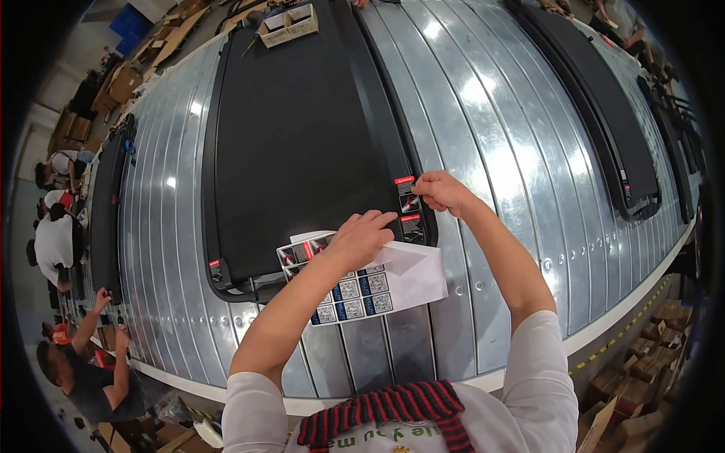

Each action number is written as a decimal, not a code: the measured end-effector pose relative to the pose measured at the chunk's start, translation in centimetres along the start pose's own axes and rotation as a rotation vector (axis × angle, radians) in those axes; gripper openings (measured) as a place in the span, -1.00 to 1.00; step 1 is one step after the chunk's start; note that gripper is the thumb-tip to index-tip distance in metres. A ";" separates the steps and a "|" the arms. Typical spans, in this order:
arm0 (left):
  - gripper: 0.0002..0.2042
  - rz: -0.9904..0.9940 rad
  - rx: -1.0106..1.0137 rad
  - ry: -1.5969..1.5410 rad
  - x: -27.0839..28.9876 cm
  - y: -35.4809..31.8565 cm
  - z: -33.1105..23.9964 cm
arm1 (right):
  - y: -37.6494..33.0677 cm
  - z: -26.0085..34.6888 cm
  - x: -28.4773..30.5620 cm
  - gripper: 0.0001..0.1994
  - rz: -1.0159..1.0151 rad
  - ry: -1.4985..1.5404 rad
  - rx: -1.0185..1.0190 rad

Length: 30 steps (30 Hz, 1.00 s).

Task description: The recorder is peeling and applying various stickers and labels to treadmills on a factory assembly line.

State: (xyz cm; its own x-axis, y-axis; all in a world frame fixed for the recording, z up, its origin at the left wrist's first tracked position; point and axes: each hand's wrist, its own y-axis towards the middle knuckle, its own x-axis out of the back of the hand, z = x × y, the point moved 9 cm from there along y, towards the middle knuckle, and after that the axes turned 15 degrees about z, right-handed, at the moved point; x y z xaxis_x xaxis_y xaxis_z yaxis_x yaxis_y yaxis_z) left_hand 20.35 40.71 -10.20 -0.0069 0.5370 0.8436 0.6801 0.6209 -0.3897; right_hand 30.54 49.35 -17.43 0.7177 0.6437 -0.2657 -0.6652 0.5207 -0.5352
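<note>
A black treadmill deck [294,136] lies lengthwise in front of me on a slatted metal conveyor. My right hand [447,193] pinches the right edge of a black-and-red warning sticker [407,198] at the deck's near right corner. Just below it, a second black-and-red sticker [411,225] shows on the frame. My left hand [365,238] holds white sticker sheets [377,296], its fingertips reaching toward these stickers and its thumb hidden. The sheets carry small square codes and red-and-black labels. Another small label [215,269] sits on the deck's near left corner.
An open box [288,26] stands on the deck's far end. Other black decks rest on the conveyor [483,151], one at left [107,204] and one at right [596,113]. A co-worker in a dark shirt [98,377] works at lower left. Cardboard boxes [642,362] lie at lower right.
</note>
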 end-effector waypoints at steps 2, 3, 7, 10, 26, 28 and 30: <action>-0.89 -0.017 0.011 -0.019 0.1 -0.1 0.2 | 0.1 -0.2 0.1 -0.89 -0.002 -0.006 -0.021; -0.89 -0.016 0.011 -0.022 0.0 -0.1 0.3 | 0.1 -0.2 0.0 -0.89 -0.001 -0.005 -0.024; -0.90 -0.050 -0.020 -0.018 0.1 -0.2 0.2 | 0.1 0.1 -0.2 -0.87 -0.020 -0.037 -0.025; -0.91 -0.087 -0.048 -0.013 0.3 -0.3 0.1 | 0.2 0.1 0.0 -0.87 -0.051 -0.072 -0.022; -0.90 -0.051 -0.057 0.020 0.3 -0.1 0.0 | 0.2 0.0 0.3 -0.89 -0.141 -0.131 -0.048; -0.91 -0.042 -0.057 0.025 0.3 0.0 -0.1 | 0.2 0.2 0.1 -0.89 -0.146 -0.135 -0.045; -0.92 -0.031 -0.054 0.031 0.3 0.0 -0.2 | 0.3 0.3 -0.1 -0.89 -0.148 -0.137 -0.039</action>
State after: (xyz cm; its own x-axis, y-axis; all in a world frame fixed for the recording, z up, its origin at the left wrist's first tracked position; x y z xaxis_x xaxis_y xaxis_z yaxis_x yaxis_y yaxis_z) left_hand 20.48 40.81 -9.86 -0.0060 0.4995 0.8663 0.7186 0.6046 -0.3436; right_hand 30.22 49.60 -17.36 0.7707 0.6332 -0.0716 -0.5439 0.5951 -0.5917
